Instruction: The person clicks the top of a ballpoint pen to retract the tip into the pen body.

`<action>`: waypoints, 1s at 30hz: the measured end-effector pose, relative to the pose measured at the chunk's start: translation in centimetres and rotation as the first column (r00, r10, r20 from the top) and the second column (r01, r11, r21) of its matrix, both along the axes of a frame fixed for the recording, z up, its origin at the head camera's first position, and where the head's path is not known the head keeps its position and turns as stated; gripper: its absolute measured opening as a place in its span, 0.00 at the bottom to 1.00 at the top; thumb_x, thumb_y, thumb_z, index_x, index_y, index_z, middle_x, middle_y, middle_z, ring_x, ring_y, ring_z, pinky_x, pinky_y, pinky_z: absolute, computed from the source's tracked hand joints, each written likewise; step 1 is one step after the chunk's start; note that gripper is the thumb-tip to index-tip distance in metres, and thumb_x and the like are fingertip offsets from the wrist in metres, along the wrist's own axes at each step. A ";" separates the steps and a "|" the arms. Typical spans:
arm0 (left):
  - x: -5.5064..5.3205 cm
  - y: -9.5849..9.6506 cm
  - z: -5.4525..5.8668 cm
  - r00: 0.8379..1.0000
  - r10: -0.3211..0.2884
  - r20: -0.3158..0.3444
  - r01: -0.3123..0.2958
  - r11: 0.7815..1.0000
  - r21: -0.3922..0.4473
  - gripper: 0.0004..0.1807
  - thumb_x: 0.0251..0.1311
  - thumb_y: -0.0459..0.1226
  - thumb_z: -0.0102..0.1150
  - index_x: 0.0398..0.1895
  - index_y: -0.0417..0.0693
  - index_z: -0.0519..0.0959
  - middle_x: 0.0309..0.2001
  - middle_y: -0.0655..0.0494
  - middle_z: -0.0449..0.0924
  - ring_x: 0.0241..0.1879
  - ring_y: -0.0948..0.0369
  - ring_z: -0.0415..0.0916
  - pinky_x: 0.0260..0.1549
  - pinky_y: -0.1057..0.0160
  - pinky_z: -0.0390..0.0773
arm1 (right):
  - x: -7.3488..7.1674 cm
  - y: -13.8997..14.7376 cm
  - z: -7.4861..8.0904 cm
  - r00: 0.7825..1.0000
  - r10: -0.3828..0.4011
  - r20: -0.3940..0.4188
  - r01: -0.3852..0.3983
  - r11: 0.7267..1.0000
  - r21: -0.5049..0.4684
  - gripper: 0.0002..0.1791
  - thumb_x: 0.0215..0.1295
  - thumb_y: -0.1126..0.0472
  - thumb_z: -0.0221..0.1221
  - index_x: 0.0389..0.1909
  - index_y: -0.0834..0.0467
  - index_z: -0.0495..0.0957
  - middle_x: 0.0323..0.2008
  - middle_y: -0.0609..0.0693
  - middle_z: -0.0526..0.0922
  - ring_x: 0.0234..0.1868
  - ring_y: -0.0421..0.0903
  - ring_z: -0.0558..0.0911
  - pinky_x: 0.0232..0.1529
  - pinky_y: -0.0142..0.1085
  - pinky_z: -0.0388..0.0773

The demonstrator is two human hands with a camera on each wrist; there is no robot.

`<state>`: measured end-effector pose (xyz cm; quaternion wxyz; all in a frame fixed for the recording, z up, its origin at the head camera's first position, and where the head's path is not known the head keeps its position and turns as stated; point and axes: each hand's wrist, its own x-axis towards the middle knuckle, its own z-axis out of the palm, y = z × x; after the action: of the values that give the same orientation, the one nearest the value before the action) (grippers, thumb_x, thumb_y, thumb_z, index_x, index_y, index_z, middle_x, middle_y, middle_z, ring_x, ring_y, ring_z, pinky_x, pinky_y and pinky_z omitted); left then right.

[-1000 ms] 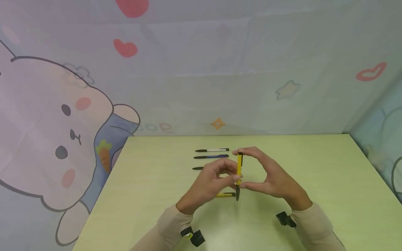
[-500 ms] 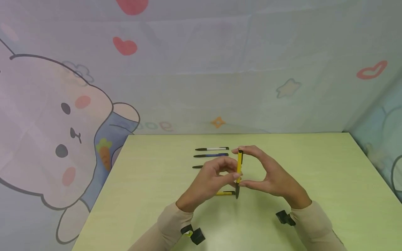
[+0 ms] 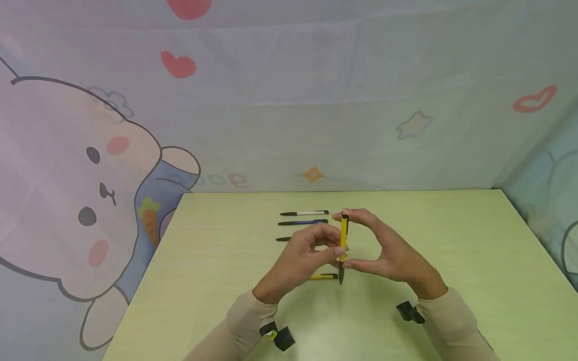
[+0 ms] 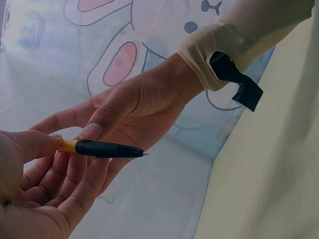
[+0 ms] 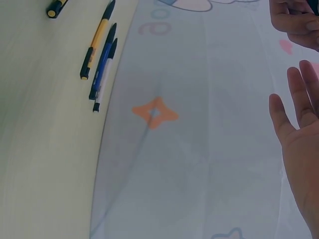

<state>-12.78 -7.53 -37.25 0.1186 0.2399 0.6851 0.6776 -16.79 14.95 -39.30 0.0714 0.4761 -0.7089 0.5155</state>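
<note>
A yellow ballpoint pen point(image 3: 344, 234) with a black grip stands nearly upright above the table, tip down. My left hand point(image 3: 303, 259) pinches its yellow barrel between thumb and fingers. My right hand point(image 3: 394, 253) spans the same pen from the right: the index finger curves over the top end, and the thumb meets the black grip point(image 4: 112, 149), whose metal point is out. Both thumbs lie close together along the pen in the left wrist view. In the right wrist view, several fingers of my right hand point(image 5: 301, 159) extend away from the palm.
Behind the left hand lie a white pen point(image 3: 311, 213), a blue pen point(image 3: 303, 222) and another yellow pen point(image 5: 95, 45), roughly parallel. One more yellow pen point(image 3: 324, 277) lies nearer, partly hidden. A patterned cloth point(image 3: 289, 110) hangs behind the pale table point(image 3: 451, 235).
Both hands and the held pen keep nearly the same pose. The whole scene shifts slightly upward in the head view.
</note>
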 end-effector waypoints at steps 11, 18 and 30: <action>0.1 0.0 0.0 1.000 0.012 -0.002 -0.012 1.000 -0.019 0.09 0.70 0.32 0.61 0.49 0.41 0.78 0.46 0.45 0.80 0.46 0.57 0.81 0.41 0.51 0.87 | 1.4 -0.5 2.7 0.999 0.033 -0.011 -0.034 0.999 -0.020 0.51 0.44 0.79 0.75 0.71 0.71 0.59 0.66 0.62 0.72 0.68 0.52 0.71 0.72 0.33 0.63; 0.1 -0.1 0.1 1.000 0.018 -0.012 -0.019 0.999 -0.032 0.08 0.70 0.33 0.62 0.49 0.42 0.78 0.45 0.46 0.79 0.46 0.59 0.82 0.41 0.52 0.87 | 1.5 -0.7 2.4 0.999 0.042 -0.013 -0.042 0.999 -0.020 0.53 0.43 0.79 0.75 0.72 0.70 0.58 0.65 0.64 0.72 0.69 0.50 0.70 0.72 0.35 0.64; 0.2 -0.2 0.0 1.000 0.018 -0.023 -0.019 0.999 -0.047 0.11 0.70 0.34 0.62 0.50 0.37 0.78 0.46 0.46 0.79 0.46 0.58 0.81 0.41 0.53 0.87 | 1.5 -0.8 2.3 0.998 0.054 -0.011 -0.055 0.998 -0.037 0.51 0.43 0.79 0.75 0.69 0.74 0.58 0.65 0.63 0.72 0.67 0.53 0.71 0.72 0.33 0.64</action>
<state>-12.62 -7.74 -37.26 0.1100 0.2383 0.7045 0.6594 -15.28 14.13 -37.01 0.0697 0.4965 -0.6856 0.5278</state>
